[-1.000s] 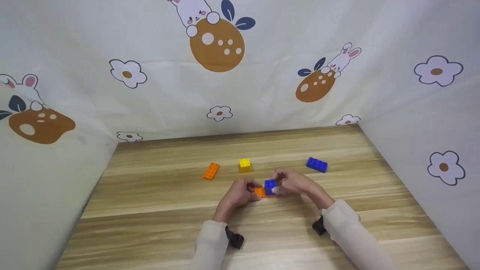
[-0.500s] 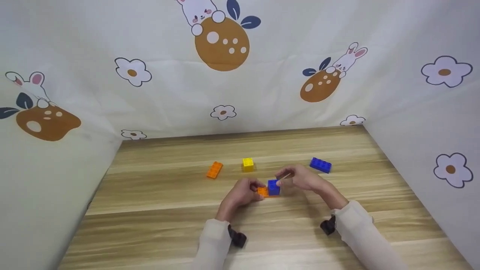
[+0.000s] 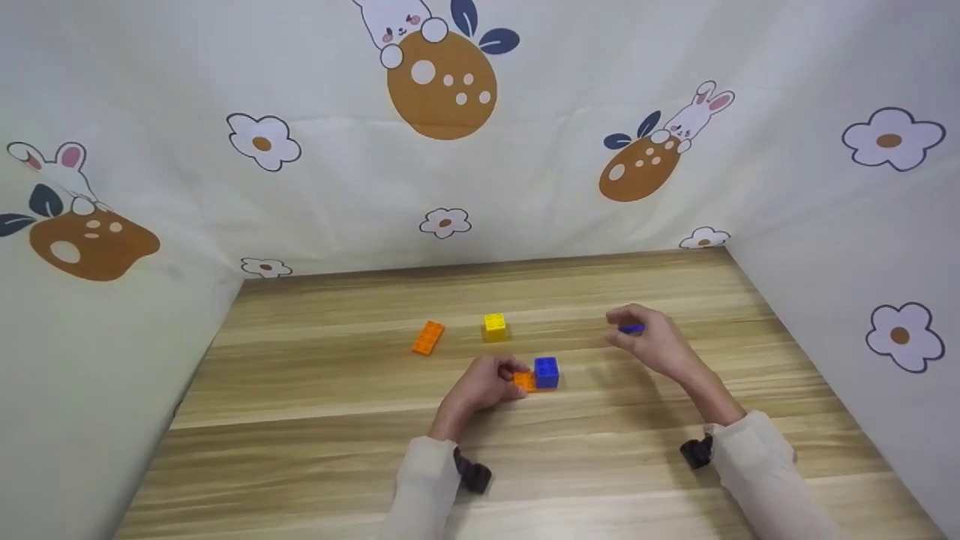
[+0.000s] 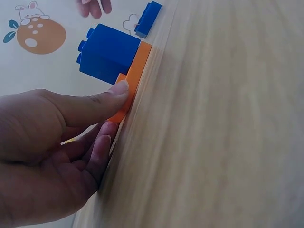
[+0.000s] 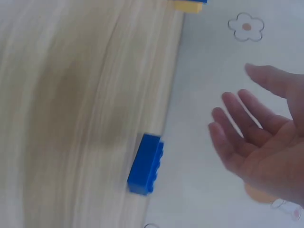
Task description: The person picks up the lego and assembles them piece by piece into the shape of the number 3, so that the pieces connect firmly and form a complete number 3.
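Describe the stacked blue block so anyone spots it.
On the wood-grain table, the left hand holds a flat orange plastic brick. On that brick's right end sits the squarish blue plastic block. Unlike the oblong blue plastic brick near the right hand, it stands on orange.

No lettering, label, brand, number or sign can be read here.
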`<state>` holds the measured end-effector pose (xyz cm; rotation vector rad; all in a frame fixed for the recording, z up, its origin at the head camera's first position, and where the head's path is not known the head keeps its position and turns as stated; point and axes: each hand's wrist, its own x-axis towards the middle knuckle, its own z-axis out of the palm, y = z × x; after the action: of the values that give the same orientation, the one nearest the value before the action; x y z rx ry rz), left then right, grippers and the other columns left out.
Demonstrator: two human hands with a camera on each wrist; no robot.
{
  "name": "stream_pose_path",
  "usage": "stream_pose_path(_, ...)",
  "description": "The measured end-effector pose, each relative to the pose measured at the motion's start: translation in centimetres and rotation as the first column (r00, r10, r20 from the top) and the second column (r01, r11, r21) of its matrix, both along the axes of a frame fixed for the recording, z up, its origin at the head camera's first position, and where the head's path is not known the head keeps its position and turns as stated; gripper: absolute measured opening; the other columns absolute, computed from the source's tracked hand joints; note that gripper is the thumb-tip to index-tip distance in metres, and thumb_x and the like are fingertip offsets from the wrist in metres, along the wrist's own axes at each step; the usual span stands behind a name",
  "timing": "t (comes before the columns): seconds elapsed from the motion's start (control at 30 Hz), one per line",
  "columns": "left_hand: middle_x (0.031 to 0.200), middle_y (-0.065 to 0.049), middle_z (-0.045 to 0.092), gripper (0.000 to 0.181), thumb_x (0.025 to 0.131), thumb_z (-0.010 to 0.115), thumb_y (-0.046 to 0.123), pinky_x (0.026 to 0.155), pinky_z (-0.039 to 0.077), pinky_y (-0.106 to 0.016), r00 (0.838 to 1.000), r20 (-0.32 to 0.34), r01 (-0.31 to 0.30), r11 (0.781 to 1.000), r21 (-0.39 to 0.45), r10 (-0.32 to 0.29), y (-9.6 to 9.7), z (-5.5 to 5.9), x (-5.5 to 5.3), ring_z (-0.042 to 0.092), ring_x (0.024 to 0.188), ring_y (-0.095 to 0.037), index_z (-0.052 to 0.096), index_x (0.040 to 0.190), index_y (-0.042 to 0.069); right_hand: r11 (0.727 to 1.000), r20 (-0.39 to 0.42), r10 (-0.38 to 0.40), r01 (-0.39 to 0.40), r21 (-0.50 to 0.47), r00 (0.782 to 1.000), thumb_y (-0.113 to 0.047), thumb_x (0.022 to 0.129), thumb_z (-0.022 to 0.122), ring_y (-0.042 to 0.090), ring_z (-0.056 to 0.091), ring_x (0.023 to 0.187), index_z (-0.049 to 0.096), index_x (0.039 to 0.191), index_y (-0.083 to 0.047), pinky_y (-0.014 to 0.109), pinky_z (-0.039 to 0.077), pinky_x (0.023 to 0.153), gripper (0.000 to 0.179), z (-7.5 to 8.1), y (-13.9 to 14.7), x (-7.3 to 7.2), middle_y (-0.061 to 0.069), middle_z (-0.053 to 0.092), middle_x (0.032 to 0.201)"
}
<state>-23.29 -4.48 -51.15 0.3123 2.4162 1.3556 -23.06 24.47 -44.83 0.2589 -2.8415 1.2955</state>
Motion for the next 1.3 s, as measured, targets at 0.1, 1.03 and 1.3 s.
stream_pose_path(0.1,0.104,-0.004,0.069,0.030,0.083,0.080,0.004,0.088,0.051,-0.032,1.000,0.000,-0.004,1.000,-0.001,0.004,-0.3,0.0,0.0,0.055,0.091,-0.016,0.074,0.112,0.010,0.998,-0.021,-0.015,0.014,-0.062,1.000,-0.019,0.093,0.073,0.042,0.063,0.118,0.061,0.130,0.001,0.039,0.057,0.094,0.044,-0.3,1.0,-0.5,0.024,0.064,0.129)
stream_pose_path(1.03,0.103,0.000,0.068,0.028,0.083,0.080,0.006,0.088,0.050,-0.032,1.000,0.000,-0.006,1.000,0.000,0.006,0.3,0.1,-0.1,0.055,0.092,-0.015,0.075,0.109,0.014,0.997,0.163,-0.055,0.064,-0.052,0.985,-0.031,0.092,0.074,0.048,0.045,0.137,0.042,0.146,0.006,0.051,0.041,0.110,0.073,-3.6,8.6,-3.9,0.031,0.045,0.149)
stream_pose_path(1.3,0.103,0.000,0.068,0.029,0.083,0.080,0.006,0.086,0.048,-0.031,1.000,0.016,-0.006,1.000,-0.002,0.006,-0.1,0.0,-0.2,0.054,0.092,-0.016,0.075,0.110,0.015,0.999,0.201,-0.037,0.040,-0.009,0.979,-0.017,0.088,0.077,0.044,0.056,0.124,0.049,0.139,0.012,0.048,0.046,0.106,0.065,-4.5,7.7,-4.9,0.036,0.054,0.137)
